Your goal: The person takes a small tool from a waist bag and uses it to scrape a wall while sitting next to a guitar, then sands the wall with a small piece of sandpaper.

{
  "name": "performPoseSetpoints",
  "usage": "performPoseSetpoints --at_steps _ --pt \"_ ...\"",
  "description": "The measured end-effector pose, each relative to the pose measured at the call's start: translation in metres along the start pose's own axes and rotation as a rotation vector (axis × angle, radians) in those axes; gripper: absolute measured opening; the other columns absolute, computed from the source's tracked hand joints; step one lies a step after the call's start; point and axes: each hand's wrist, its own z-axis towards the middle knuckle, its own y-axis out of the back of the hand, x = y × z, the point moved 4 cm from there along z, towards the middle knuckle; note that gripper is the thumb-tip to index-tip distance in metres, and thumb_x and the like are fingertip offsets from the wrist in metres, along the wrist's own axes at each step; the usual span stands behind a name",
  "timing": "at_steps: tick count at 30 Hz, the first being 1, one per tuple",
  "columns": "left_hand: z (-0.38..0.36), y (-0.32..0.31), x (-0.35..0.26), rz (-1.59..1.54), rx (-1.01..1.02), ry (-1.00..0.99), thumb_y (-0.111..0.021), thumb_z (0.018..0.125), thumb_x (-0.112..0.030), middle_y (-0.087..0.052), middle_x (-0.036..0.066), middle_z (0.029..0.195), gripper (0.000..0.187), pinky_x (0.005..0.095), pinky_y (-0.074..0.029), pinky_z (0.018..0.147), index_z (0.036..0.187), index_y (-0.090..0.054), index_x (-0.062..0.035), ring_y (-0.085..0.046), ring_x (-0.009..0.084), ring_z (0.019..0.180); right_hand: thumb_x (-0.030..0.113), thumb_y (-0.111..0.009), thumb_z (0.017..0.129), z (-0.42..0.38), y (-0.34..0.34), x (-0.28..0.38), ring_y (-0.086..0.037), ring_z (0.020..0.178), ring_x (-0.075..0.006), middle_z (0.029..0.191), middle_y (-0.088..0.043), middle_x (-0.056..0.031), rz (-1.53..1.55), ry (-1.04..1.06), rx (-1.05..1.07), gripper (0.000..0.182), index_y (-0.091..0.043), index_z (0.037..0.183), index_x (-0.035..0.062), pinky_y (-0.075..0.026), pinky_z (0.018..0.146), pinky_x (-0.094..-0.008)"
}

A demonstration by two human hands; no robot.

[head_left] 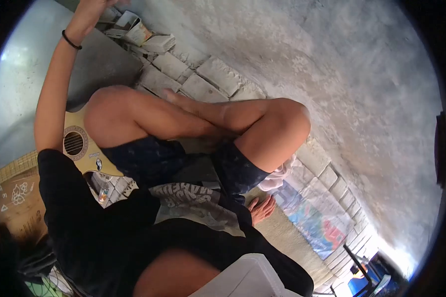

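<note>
My left arm stretches up to the top left, a dark band at the wrist. My left hand [95, 4] is cut off by the top edge, so its fingers and anything in them are mostly hidden. A smooth grey panel [96, 49] is beside that forearm. My right hand [263, 210] lies flat on a beige mat [277, 228], fingers spread and holding nothing. Close to it are a pinkish-white cloth [277, 179] and a colourful printed sheet [312, 218]. An acoustic guitar [91, 153] rests beside my left knee, partly covered by my arm and leg.
Small cartons [136, 33] sit by the wall [332, 64] near my raised hand. A brown cardboard box [17, 208] is at far left. Pale bricks [210, 76] cover the floor. Dark metal legs [359, 267] stand at lower right. A white object [250, 277] blocks the bottom edge.
</note>
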Motion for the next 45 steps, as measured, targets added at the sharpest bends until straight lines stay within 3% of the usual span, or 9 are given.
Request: performPoseSetpoints --at_steps 6,12,14,20,28,30,32,36,45 --pt "0.018 -0.053 -0.011 -0.334 0.277 -0.062 -0.054 0.103 -0.022 -0.067 0.001 0.094 0.031 0.0252 -0.052 0.071 0.125 -0.061 -0.002 -0.062 0.0095 0.077 0.042 -0.04 0.1 0.012 -0.005 0.001 -0.04 0.135 -0.0396 0.144 -0.046 -0.0191 -0.051 0.055 0.041 0.057 -0.045 0.143 0.0055 -0.028 0.112 -0.0515" --pt "0.069 -0.071 -0.058 -0.429 0.437 -0.139 -0.057 0.101 -0.019 -0.067 0.007 0.116 0.042 0.0296 -0.058 0.079 0.137 -0.051 0.0019 -0.068 0.0137 0.09 0.041 -0.035 0.101 0.008 0.005 0.01 -0.04 0.135 -0.0407 0.147 -0.044 -0.0208 -0.11 -0.013 0.113 0.056 -0.046 0.144 0.0072 -0.029 0.111 -0.0533" --pt "0.075 -0.047 -0.057 -0.415 0.264 -0.228 -0.057 0.1 -0.017 -0.065 0.008 0.122 0.043 0.0299 -0.057 0.082 0.138 -0.049 0.0024 -0.067 0.0141 0.096 0.04 -0.037 0.1 0.016 0.013 0.016 -0.039 0.136 -0.0415 0.148 -0.043 -0.02 -0.118 -0.002 0.132 0.056 -0.045 0.145 0.0067 -0.028 0.111 -0.0543" --pt "0.039 -0.025 -0.043 -0.443 0.187 -0.448 -0.055 0.101 -0.02 -0.061 0.009 0.13 0.045 0.0317 -0.054 0.091 0.14 -0.047 0.0015 -0.064 0.0159 0.11 0.04 -0.034 0.1 -0.001 -0.007 0.004 -0.033 0.14 -0.0427 0.152 -0.038 -0.0197 -0.151 0.007 0.128 0.057 -0.044 0.145 0.0057 -0.024 0.113 -0.0553" --pt "0.051 -0.012 0.077 -0.733 -0.023 -0.253 -0.057 0.099 -0.018 -0.06 0.012 0.132 0.049 0.0392 -0.053 0.095 0.142 -0.045 0.0022 -0.062 0.0252 0.115 0.035 -0.038 0.099 -0.003 0.003 0.013 -0.03 0.142 -0.043 0.153 -0.036 -0.0203 -0.22 0.02 0.204 0.054 -0.043 0.144 0.0059 -0.021 0.115 -0.0558" --pt "0.067 -0.005 0.107 -0.834 0.128 -0.22 -0.061 0.097 -0.019 -0.056 0.015 0.137 0.059 0.0395 -0.051 0.097 0.148 -0.037 0.0004 -0.061 0.0251 0.118 0.033 -0.039 0.1 -0.002 -0.004 0.009 -0.03 0.141 -0.0441 0.153 -0.036 -0.0211 -0.126 0.049 0.166 0.053 -0.041 0.146 0.0067 -0.021 0.115 -0.0575" --pt "0.083 -0.008 0.144 -0.807 0.076 -0.308 -0.062 0.097 -0.016 -0.066 0.005 0.117 0.036 0.0336 -0.052 0.092 0.127 -0.057 0.0017 -0.063 0.0152 0.105 0.034 -0.038 0.102 -0.002 -0.009 0.0 -0.031 0.141 -0.0451 0.153 -0.036 -0.0224 -0.008 0.333 -0.05 0.052 -0.041 0.146 0.0066 -0.022 0.114 -0.0585" --pt "0.122 -0.025 0.178 -1.156 -0.189 -0.099 -0.062 0.097 -0.018 -0.067 0.002 0.111 0.03 0.0323 -0.052 0.086 0.122 -0.06 -0.001 -0.063 0.0122 0.1 0.04 -0.042 0.101 0.013 0.009 0.017 -0.035 0.137 -0.0452 0.152 -0.035 -0.0249 -0.055 0.046 0.326 0.06 -0.035 0.149 0.0034 -0.026 0.114 -0.054" --pt "0.171 -0.024 0.221 -1.054 -0.723 -0.155 -0.054 0.101 -0.014 -0.067 0.001 0.102 0.026 0.0256 -0.047 0.079 0.122 -0.06 0.0013 -0.059 0.0094 0.088 0.044 -0.041 0.101 0.168 0.054 0.13 -0.033 0.139 -0.0436 0.153 -0.033 -0.0254 0.541 -0.051 -0.158 0.066 -0.033 0.149 -0.0001 -0.025 0.115 -0.0516"
